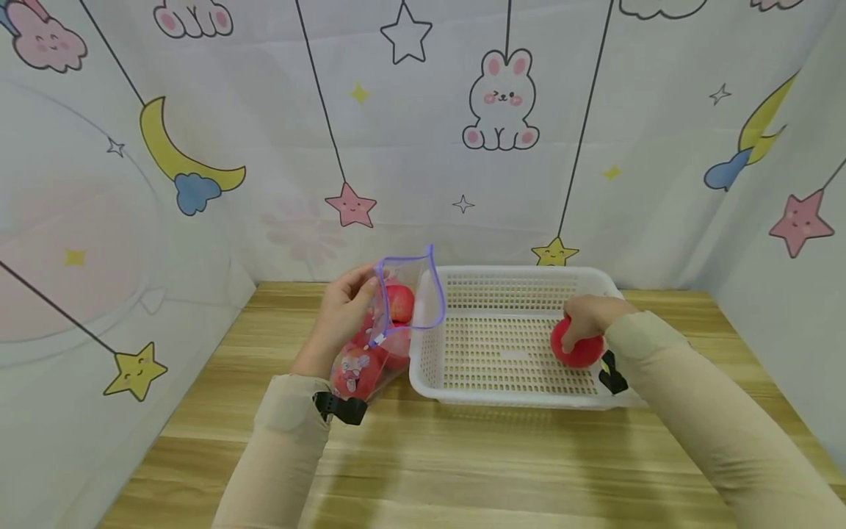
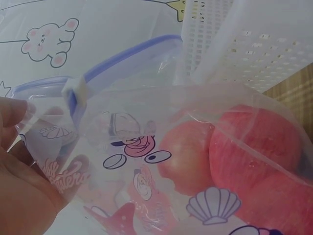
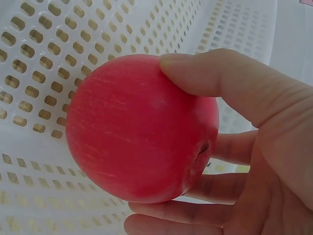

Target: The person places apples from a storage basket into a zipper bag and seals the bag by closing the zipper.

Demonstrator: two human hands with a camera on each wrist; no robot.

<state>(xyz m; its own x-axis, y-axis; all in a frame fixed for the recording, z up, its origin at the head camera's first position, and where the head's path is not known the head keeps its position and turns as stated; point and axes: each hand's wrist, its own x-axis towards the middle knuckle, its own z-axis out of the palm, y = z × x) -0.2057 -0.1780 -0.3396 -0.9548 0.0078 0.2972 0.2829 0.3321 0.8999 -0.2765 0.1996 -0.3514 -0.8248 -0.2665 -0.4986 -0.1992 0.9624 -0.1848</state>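
Observation:
A red apple (image 3: 137,129) is in my right hand (image 1: 590,316), thumb on one side and fingers round the other, inside the right end of a white perforated plastic basket (image 1: 522,397). Apart from this apple, the basket shows only its slotted floor. My left hand (image 1: 344,312) pinches the edge of a clear printed zip bag (image 2: 117,161) just left of the basket. The bag's purple-rimmed mouth (image 1: 432,294) gapes upward. Several red apples (image 2: 254,142) lie inside it, seen through the film. In the left wrist view, part of the left hand's fingers shows behind the film.
Basket and bag stand on a wood-grain table (image 1: 423,463), near its back edge. A white curtain (image 1: 423,132) printed with stars, moons and rabbits hangs behind and at both sides. A black wrist strap (image 1: 340,408) sits on the left sleeve.

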